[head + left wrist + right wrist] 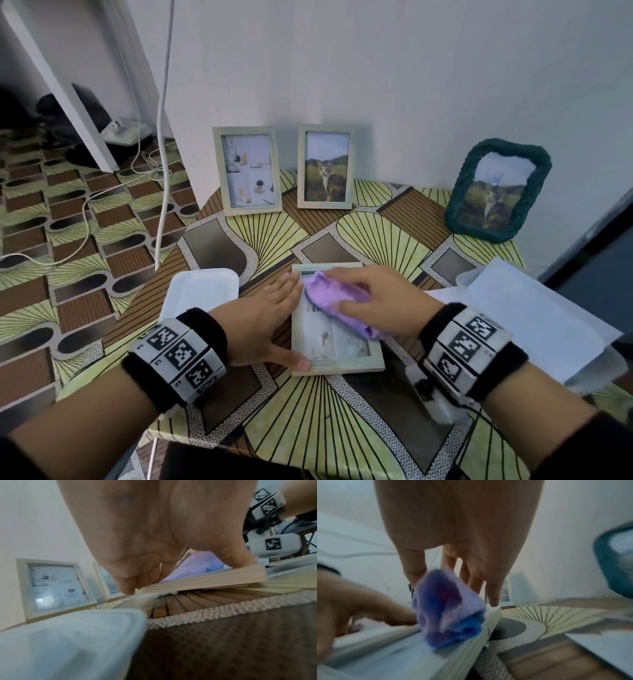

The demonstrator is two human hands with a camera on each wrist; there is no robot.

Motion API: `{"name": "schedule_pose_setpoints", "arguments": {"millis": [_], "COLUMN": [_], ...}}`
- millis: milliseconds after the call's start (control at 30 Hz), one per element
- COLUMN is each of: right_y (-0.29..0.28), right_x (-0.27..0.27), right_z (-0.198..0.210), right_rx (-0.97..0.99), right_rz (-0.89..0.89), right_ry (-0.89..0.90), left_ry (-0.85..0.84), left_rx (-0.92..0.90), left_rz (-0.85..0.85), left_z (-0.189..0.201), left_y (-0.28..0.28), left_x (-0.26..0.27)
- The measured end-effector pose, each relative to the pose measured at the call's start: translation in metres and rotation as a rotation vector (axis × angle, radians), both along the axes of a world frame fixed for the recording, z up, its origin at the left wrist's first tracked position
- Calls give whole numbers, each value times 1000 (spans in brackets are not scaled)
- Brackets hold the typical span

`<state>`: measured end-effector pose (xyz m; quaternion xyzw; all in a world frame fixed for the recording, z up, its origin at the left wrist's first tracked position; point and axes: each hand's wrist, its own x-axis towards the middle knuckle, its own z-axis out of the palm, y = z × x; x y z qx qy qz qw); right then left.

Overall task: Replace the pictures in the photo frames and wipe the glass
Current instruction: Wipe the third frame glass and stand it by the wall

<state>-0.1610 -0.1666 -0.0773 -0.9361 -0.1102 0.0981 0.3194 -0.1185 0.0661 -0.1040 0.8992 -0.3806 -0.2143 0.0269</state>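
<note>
A pale wooden photo frame (342, 365) lies flat, glass up, near the middle of the patterned table (376, 240). My left hand (281, 318) braces its left edge: straight fingers lie at the upper corner and the thumb at the lower corner. My right hand (370, 294) holds a bunched purple cloth (327, 294) against the upper part of the glass, thumb on top. The left wrist view shows the frame's side (205, 580) with the cloth (197, 568) beyond it. The blurred right wrist view shows the cloth (447, 608) under my fingers (493, 599).
Two wooden frames (247, 170) (326, 167) stand against the wall at the back, and a green wicker frame (496, 190) stands at the back right. A white tray (202, 287) lies left of my hand, a clear plastic container (534, 308) right. Cables (161, 171) hang off the table's left.
</note>
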Motion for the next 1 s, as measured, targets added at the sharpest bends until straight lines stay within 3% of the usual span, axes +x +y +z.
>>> {"name": "schedule_pose_setpoints", "arguments": {"millis": [100, 200, 333, 467, 567, 767, 1000], "right_y": [-11, -12, -12, -12, -9, -3, 4], "right_x": [-23, -43, -55, -58, -60, -59, -62], "right_z": [-4, -7, -20, -22, -23, -28, -32], "right_rx": [338, 552, 849, 1090, 1170, 1230, 1181], "right_rz": [-168, -301, -463, -559, -607, -699, -722], "right_ry": [27, 103, 318, 382, 411, 383, 330], "left_ry": [2, -12, 0, 26, 3, -248, -141], "left_rx": [-21, -55, -141, -41, 17, -12, -274], "left_rz": [5, 11, -24, -62, -44, -57, 102], "left_z": [1, 7, 20, 25, 26, 28, 47], "left_y": [0, -4, -24, -53, -71, -91, -77], "left_x": [-1, -3, -7, -14, -18, -25, -12]}}
